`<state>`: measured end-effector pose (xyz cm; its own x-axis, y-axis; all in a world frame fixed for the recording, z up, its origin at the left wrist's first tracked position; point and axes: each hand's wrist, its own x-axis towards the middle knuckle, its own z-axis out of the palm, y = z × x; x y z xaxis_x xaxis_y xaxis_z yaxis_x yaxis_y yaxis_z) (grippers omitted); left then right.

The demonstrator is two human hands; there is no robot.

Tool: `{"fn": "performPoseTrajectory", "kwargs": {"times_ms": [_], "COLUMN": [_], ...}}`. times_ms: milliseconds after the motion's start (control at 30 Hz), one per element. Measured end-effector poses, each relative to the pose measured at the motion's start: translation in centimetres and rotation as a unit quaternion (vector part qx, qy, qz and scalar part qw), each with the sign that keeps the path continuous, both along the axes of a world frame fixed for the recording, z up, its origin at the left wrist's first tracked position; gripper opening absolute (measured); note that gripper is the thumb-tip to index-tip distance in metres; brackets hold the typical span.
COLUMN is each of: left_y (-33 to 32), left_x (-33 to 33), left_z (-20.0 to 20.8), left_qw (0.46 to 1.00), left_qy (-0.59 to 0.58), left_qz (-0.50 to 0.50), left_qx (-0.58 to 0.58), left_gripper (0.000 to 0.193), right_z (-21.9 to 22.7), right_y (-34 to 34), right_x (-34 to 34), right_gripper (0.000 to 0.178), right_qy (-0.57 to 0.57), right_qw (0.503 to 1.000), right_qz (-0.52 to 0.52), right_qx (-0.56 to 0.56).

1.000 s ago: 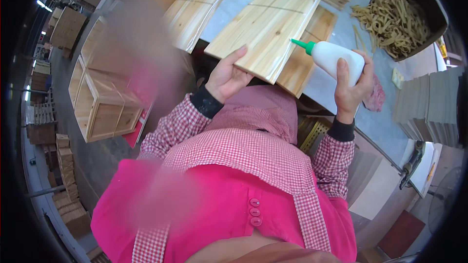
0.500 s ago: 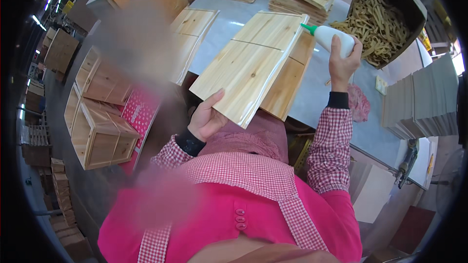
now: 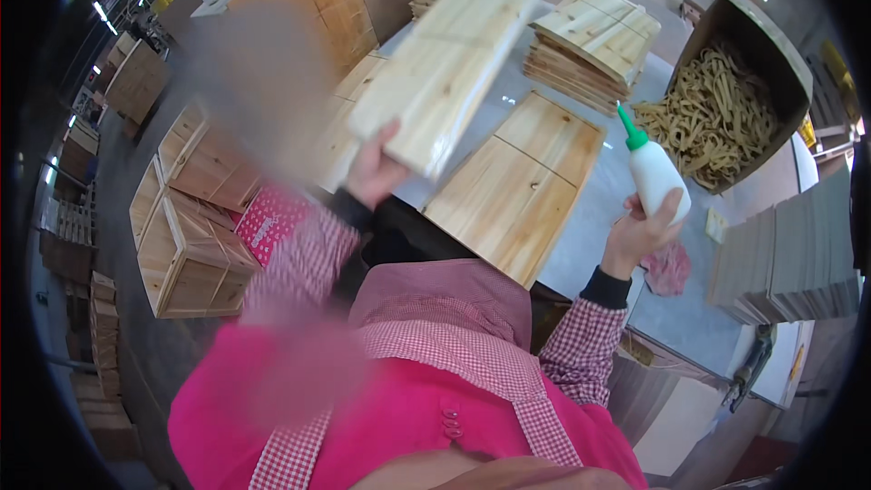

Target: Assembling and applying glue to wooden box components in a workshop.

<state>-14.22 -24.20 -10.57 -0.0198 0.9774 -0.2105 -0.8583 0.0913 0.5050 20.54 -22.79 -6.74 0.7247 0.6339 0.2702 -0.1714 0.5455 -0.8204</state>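
My left hand (image 3: 376, 171) is closed on the near corner of a pale wooden panel (image 3: 449, 68), held tilted above the table. The panel is slightly blurred, and its right edge looks whitish and glossy. My right hand (image 3: 642, 234) is wrapped round a white squeeze bottle (image 3: 657, 180) with a green nozzle (image 3: 631, 130). That bottle stands nozzle up, well apart from the panel. Between my hands, another wooden panel (image 3: 517, 191) with a groove across it lies on the grey table (image 3: 581, 236) and juts past the near edge. More wood shows partly behind the held panel at left.
Stacks of wooden panels (image 3: 590, 41) stand at the back. At right are a box (image 3: 762, 27) of curly tan strips (image 3: 721, 113), a stack of grey boards (image 3: 789, 227) and a pink cloth (image 3: 667, 269). Wooden crates (image 3: 204, 259) sit at left beside a pink printed sheet (image 3: 268, 218).
My left hand has lifted the panel up and away, uncovering the one beneath. My right hand has drawn the bottle back from the panel's edge and turned its nozzle upward.
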Motion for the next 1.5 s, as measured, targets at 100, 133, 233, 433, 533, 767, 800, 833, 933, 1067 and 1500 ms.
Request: {"fn": "performPoseTrajectory", "kwargs": {"times_ms": [100, 133, 233, 433, 533, 767, 800, 833, 933, 1067, 1500], "left_y": [13.0, 17.4, 27.0, 33.4, 28.6, 1.0, -2.1, -4.8, -10.4, -10.6, -5.6], "left_x": [-2.5, -3.7, -3.2, -3.7, -2.3, 1.6, 1.9, 1.9, 2.6, 4.5, 7.2], "left_z": [1.4, 1.9, 4.1, 5.8, 5.3, 0.3, -0.4, -1.1, -3.9, -4.0, -5.3], "left_qw": [0.998, 0.997, 0.995, 0.995, 0.997, 0.978, 0.975, 0.970, 0.956, 0.953, 0.923], "left_qy": [0.014, 0.001, 0.020, 0.005, -0.034, -0.074, -0.042, -0.014, 0.014, 0.021, 0.169], "left_qz": [0.017, 0.014, 0.075, 0.087, 0.073, -0.195, -0.207, -0.221, -0.224, -0.174, -0.177], "left_qx": [0.058, 0.071, 0.057, 0.054, 0.014, -0.023, -0.067, -0.103, -0.188, -0.248, -0.296], "left_gripper": [0.051, 0.050, 0.047, 0.040, 0.039, 0.032, 0.031, 0.031, 0.031, 0.034, 0.041], "right_z": [-0.7, -0.7, -0.9, -2.7, -4.2, -7.1, -7.4, -7.4, -7.4, -6.5, -3.4], "right_y": [0.6, 0.9, 1.8, 6.0, 10.2, 19.9, 20.8, 21.5, 22.9, 23.4, 15.7], "right_x": [0.6, 0.6, 0.9, 0.8, 0.4, -0.9, -1.0, -1.3, -1.6, -1.7, 7.4], "right_gripper": [0.041, 0.041, 0.042, 0.037, 0.034, 0.047, 0.048, 0.049, 0.050, 0.050, 0.049], "right_qy": [0.008, 0.007, -0.010, -0.034, -0.071, -0.316, -0.330, -0.346, -0.406, -0.463, -0.562], "right_qw": [0.999, 0.999, 0.999, 0.996, 0.991, 0.931, 0.928, 0.924, 0.904, 0.877, 0.821], "right_qz": [0.043, 0.042, 0.041, 0.068, 0.081, 0.137, 0.127, 0.118, 0.101, 0.105, 0.046], "right_qx": [-0.015, -0.022, -0.021, -0.055, -0.082, -0.117, -0.114, -0.110, -0.084, -0.075, -0.090]}}
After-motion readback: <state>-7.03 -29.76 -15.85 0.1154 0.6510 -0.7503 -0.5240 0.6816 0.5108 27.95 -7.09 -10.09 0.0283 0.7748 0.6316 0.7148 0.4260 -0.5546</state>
